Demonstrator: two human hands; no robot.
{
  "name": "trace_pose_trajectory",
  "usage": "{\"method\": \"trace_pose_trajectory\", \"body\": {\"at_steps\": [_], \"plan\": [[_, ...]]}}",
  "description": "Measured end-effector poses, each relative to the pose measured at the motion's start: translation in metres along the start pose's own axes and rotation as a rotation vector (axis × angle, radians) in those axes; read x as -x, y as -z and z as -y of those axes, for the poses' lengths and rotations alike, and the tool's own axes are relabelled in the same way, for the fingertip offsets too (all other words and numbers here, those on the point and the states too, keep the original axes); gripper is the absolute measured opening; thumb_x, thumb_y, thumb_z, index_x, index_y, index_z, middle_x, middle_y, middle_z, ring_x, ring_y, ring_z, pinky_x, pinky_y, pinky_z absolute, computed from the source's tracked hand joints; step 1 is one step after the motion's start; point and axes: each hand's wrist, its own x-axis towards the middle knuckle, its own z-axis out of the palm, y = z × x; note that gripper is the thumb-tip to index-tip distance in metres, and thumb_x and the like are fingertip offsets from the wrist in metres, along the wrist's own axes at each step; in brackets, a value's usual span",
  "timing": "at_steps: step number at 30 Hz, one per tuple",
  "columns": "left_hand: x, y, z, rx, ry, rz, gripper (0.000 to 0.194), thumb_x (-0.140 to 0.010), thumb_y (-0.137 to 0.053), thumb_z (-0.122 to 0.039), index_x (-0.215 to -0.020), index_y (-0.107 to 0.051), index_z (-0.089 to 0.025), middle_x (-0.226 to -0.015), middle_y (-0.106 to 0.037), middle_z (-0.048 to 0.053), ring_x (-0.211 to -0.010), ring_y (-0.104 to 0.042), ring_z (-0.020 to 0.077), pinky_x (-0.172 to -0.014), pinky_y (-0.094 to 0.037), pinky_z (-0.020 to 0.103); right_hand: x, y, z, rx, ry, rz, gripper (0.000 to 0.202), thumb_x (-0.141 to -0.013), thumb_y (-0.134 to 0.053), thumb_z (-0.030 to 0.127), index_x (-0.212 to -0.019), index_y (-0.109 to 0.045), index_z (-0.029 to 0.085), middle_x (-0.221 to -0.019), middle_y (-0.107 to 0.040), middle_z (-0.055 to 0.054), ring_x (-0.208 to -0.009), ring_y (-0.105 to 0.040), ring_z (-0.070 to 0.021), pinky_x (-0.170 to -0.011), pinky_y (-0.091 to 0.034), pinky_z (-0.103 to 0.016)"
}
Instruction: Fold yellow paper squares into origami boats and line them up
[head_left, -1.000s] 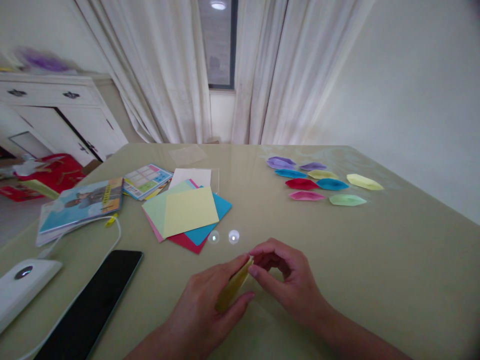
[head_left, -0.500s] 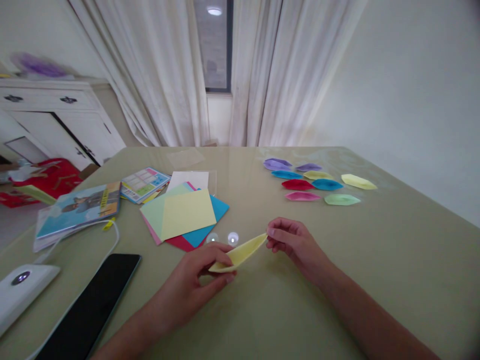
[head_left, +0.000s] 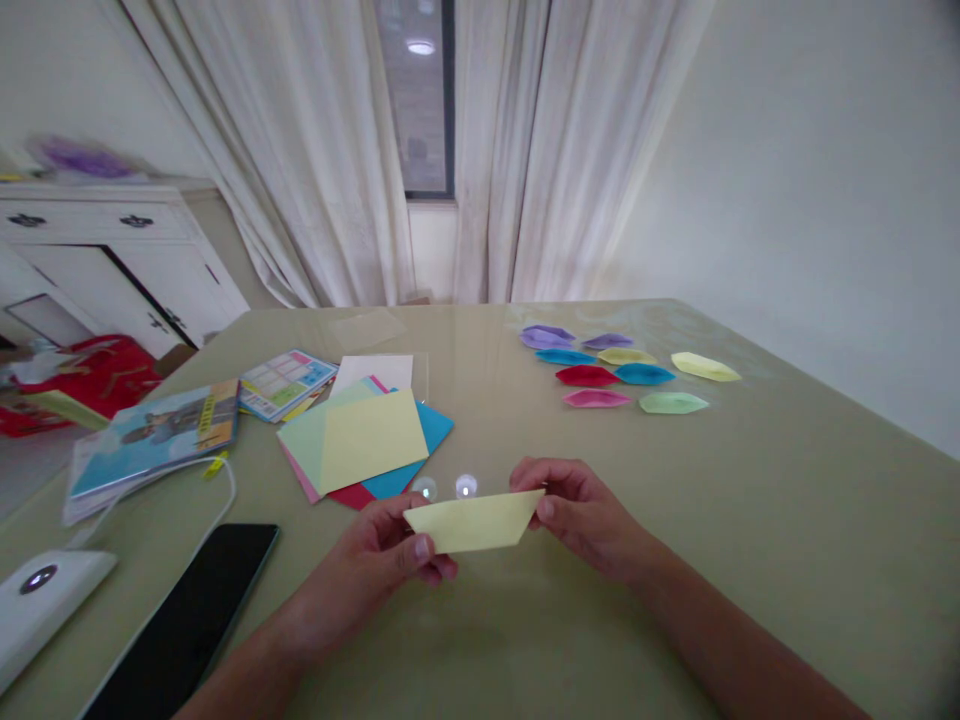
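Note:
A pale yellow folded paper boat [head_left: 477,524] is held above the table, its flat side facing me. My left hand [head_left: 382,550] pinches its left end, thumb in front and fingers behind and below. At the other end, my right hand [head_left: 574,510] grips the pointed tip between thumb and fingers. Beyond my hands to the left lies a fanned stack of coloured paper sheets [head_left: 375,440], a pale yellow one on top. Farther off to the right, several folded paper boats, among them a red boat [head_left: 586,376] and a light green boat [head_left: 673,403], rest in loose rows.
On the left of the table [head_left: 750,560] are a black phone [head_left: 191,610], a white device [head_left: 52,610] with a cable, a book [head_left: 161,430] and a colourful printed pack [head_left: 288,384]. White curtains [head_left: 300,150] hang behind the table. A wall stands at right.
The paper boat has turned from slanting, with its opening showing, to nearly level with its side towards me. My right hand has come slightly lower, and the left thumb now presses the front.

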Motion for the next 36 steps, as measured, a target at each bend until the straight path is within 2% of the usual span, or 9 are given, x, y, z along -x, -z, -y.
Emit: {"method": "trace_pose_trajectory", "body": {"at_steps": [5,9,12,17,19,23,27,31,36], "plan": [[0.002,-0.005,0.004,0.136,0.042,0.082,0.043,-0.079,-0.091,-0.052,-0.093,-0.073,-0.016,-0.073,-0.072,0.001,-0.063,-0.068,0.0133,-0.060,-0.053,0.022,0.002,-0.005,-0.004,-0.061,0.004,0.047,0.042,-0.072,-0.097,0.047,-0.068,-0.069,0.016,-0.081,-0.061,0.001,-0.059,-0.053,-0.0081,-0.053,-0.043,-0.020],[0.003,-0.007,0.008,0.163,0.044,0.092,0.045,-0.077,-0.091,-0.054,-0.088,-0.070,-0.016,-0.060,-0.058,-0.006,-0.048,-0.051,0.0055,-0.049,-0.039,0.016,0.003,-0.007,-0.007,-0.067,-0.015,0.066,0.049,-0.075,-0.094,0.054,-0.065,-0.063,0.017,-0.072,-0.054,0.004,-0.051,-0.046,-0.0065,-0.046,-0.036,-0.019],[0.005,-0.007,0.010,0.200,0.067,0.046,0.049,-0.079,-0.087,-0.061,-0.086,-0.067,-0.017,-0.059,-0.056,-0.007,-0.045,-0.046,0.0046,-0.047,-0.035,0.016,0.004,-0.006,-0.007,-0.051,-0.021,0.084,0.047,-0.079,-0.091,0.054,-0.066,-0.064,0.017,-0.068,-0.051,0.006,-0.050,-0.045,-0.0060,-0.046,-0.034,-0.019],[0.008,-0.009,0.009,0.181,0.122,0.105,0.054,-0.077,-0.088,-0.062,-0.070,-0.059,-0.017,-0.048,-0.047,-0.007,-0.040,-0.038,0.0054,-0.043,-0.029,0.018,0.002,-0.004,-0.010,0.003,0.001,0.123,0.040,-0.080,-0.093,0.046,-0.065,-0.070,0.016,-0.069,-0.055,0.004,-0.052,-0.044,-0.0057,-0.049,-0.033,-0.020],[0.008,-0.010,0.007,0.190,0.106,0.095,0.054,-0.079,-0.085,-0.065,-0.073,-0.061,-0.017,-0.052,-0.044,-0.008,-0.043,-0.034,0.0041,-0.046,-0.029,0.017,0.002,-0.003,-0.012,0.018,0.003,0.133,0.042,-0.079,-0.092,0.048,-0.064,-0.070,0.016,-0.068,-0.054,0.005,-0.053,-0.043,-0.0059,-0.050,-0.032,-0.020],[0.008,-0.011,0.004,0.188,0.037,0.083,0.052,-0.077,-0.087,-0.063,-0.072,-0.067,-0.016,-0.072,-0.049,-0.003,-0.060,-0.044,0.0081,-0.057,-0.038,0.020,0.007,-0.001,-0.011,0.032,-0.037,0.170,0.043,-0.083,-0.088,0.052,-0.065,-0.071,0.016,-0.060,-0.054,0.005,-0.046,-0.042,-0.0054,-0.044,-0.032,-0.019],[0.005,-0.010,0.001,0.181,-0.014,0.037,0.046,-0.074,-0.092,-0.057,-0.073,-0.071,-0.017,-0.076,-0.050,-0.002,-0.066,-0.049,0.0110,-0.061,-0.043,0.022,0.010,0.000,-0.005,0.076,-0.104,0.194,0.032,-0.080,-0.093,0.043,-0.072,-0.079,0.016,-0.058,-0.066,0.001,-0.042,-0.057,-0.0096,-0.041,-0.045,-0.020],[0.001,-0.007,-0.004,0.185,-0.040,-0.095,0.034,-0.079,-0.091,-0.049,-0.093,-0.076,-0.021,-0.090,-0.064,0.000,-0.078,-0.061,0.0131,-0.072,-0.050,0.023,0.008,-0.001,-0.001,0.130,0.010,0.124,0.025,-0.066,-0.101,0.026,-0.080,-0.082,0.017,-0.068,-0.075,-0.002,-0.053,-0.068,-0.0126,-0.050,-0.054,-0.020],[-0.003,-0.003,-0.006,0.133,-0.070,-0.146,0.035,-0.081,-0.090,-0.045,-0.104,-0.077,-0.022,-0.096,-0.073,0.004,-0.087,-0.069,0.0185,-0.079,-0.055,0.027,0.007,-0.002,-0.004,0.270,0.149,0.040,0.032,-0.069,-0.100,0.022,-0.095,-0.081,0.019,-0.074,-0.076,0.000,-0.060,-0.069,-0.0124,-0.059,-0.057,-0.022]]}}
